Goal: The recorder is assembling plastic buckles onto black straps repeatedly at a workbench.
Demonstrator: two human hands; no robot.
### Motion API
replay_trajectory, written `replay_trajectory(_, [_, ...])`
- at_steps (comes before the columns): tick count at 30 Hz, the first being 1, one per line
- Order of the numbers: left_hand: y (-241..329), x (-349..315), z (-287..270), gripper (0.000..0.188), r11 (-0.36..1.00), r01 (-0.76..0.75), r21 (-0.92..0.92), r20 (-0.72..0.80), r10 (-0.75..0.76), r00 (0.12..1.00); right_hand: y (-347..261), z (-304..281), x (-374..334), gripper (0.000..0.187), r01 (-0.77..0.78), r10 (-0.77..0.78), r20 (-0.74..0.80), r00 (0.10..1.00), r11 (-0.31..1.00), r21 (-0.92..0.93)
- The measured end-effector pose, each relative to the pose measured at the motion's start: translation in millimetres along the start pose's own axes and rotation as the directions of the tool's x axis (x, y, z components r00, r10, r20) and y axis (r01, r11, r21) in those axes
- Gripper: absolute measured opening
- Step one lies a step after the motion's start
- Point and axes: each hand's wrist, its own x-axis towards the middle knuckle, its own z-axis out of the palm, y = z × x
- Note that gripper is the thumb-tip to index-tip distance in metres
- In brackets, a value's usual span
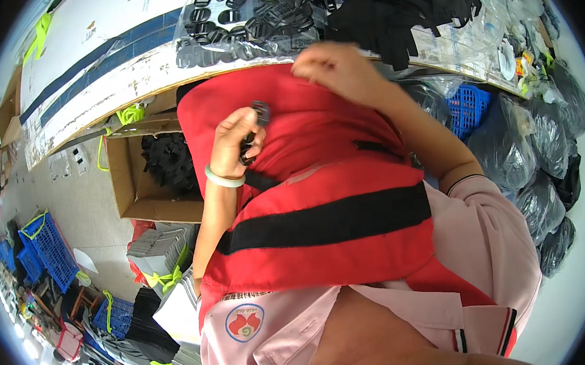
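My left hand (232, 140), with a pale bangle at the wrist, is closed around a black plastic buckle (260, 112). More of the black piece shows below the fingers, by the palm. A short black strap (261, 180) lies under that wrist, against the red apron (324, 248) I wear. Close to the table edge, my right hand (339, 71) is raised over the top of the apron. Motion blurs its fingers, which look bent, and nothing shows in them. Beyond it, many black strap buckles (228, 16) lie on clear plastic.
Black straps (403, 12) are heaped on the table (120, 42) at the far right. Below the table edge at left stands a cardboard box (126, 174) of black pieces. Filled dark plastic bags (506, 140) and a blue basket (467, 110) crowd the right side.
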Motion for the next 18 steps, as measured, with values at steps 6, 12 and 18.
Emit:
replay_trajectory(6, [-25,11,-18,0.021,0.834,0.130,-0.536,-0.036,-0.177,0.984,32,-72,6,0.024,-0.128,0.053,-0.144,0.988,0.800,-0.586])
replay_trajectory(12, [-26,12,-10,0.019,0.856,0.135,-0.499,0.035,-0.136,0.990,55,-53,-1,0.026,-0.118,-0.025,-0.191,0.981,0.705,-0.699])
replay_trajectory(18, [-24,13,-1,0.017,0.926,0.115,-0.358,0.016,-0.117,0.993,68,-56,5,0.024,-0.103,-0.064,-0.200,0.978,0.684,-0.722])
